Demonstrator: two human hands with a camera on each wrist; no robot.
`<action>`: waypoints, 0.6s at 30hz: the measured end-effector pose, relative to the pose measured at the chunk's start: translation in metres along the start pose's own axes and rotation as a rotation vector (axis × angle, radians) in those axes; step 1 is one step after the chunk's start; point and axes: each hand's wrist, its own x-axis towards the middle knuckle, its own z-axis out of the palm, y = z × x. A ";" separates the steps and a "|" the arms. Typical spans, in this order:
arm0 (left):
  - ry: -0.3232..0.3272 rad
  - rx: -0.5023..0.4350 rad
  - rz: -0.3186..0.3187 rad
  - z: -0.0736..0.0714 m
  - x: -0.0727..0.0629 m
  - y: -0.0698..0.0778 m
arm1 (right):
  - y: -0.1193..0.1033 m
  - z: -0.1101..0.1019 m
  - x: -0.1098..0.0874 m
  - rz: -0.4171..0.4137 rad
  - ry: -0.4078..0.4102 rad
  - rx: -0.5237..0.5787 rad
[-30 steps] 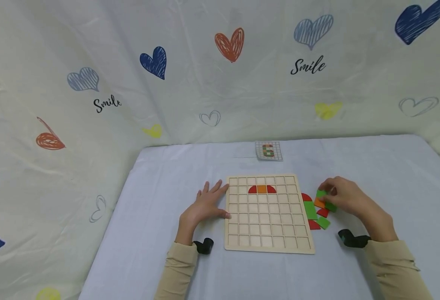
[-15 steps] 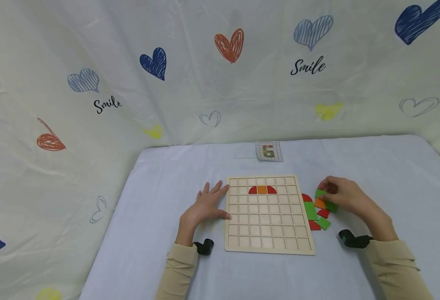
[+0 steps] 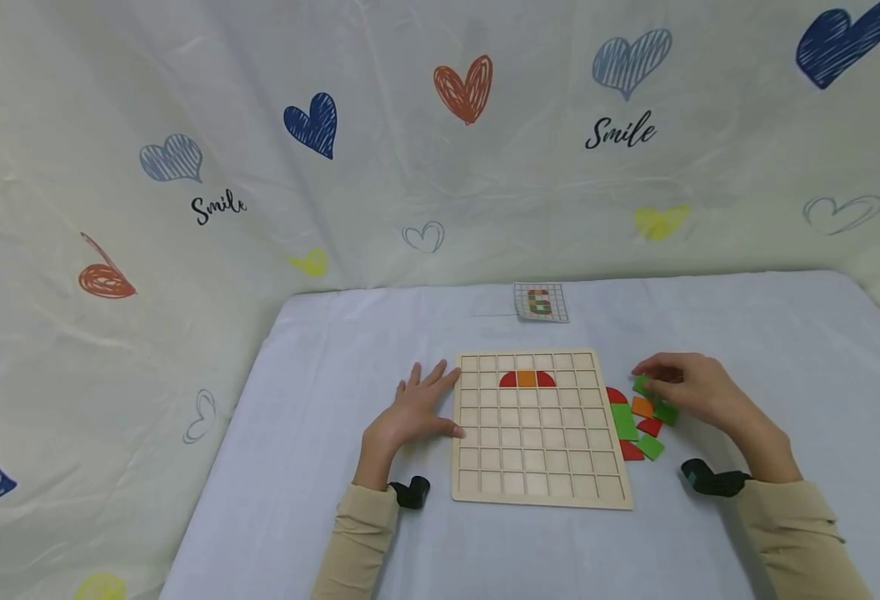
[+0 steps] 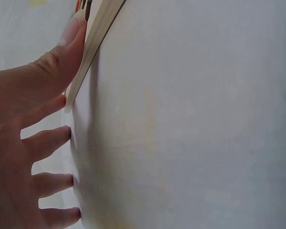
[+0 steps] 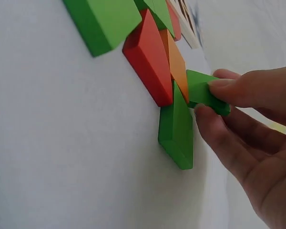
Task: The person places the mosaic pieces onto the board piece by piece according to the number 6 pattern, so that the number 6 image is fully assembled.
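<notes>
Now the right hand (image 3: 689,387) pinches a green block (image 5: 199,87) right of the gridded wooden board (image 3: 524,459); the left hand (image 3: 412,414) touches its left edge, fingers spread. Dragging sideways could nudge the neighbouring orange block (image 5: 176,63).

The right hand (image 3: 697,388) pinches a green block (image 3: 640,385); the left hand (image 3: 409,413) touches a board (image 3: 534,459).

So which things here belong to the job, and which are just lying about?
Likely for the job: grid board; red and orange pieces on it; green piece pinched by right hand; loose pieces alongside; pattern card.

Seemingly just around: heart-printed backdrop; tablecloth; black wrist devices.
</notes>
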 end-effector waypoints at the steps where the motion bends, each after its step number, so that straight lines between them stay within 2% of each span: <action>1: -0.001 0.002 -0.002 0.000 0.000 0.000 | -0.001 0.000 0.000 -0.004 0.002 0.002; 10: 0.000 0.005 -0.001 -0.001 0.000 0.001 | -0.014 -0.001 -0.002 -0.056 0.036 0.077; 18: 0.002 0.002 -0.010 0.000 0.001 0.001 | -0.020 0.004 -0.001 -0.035 -0.018 0.188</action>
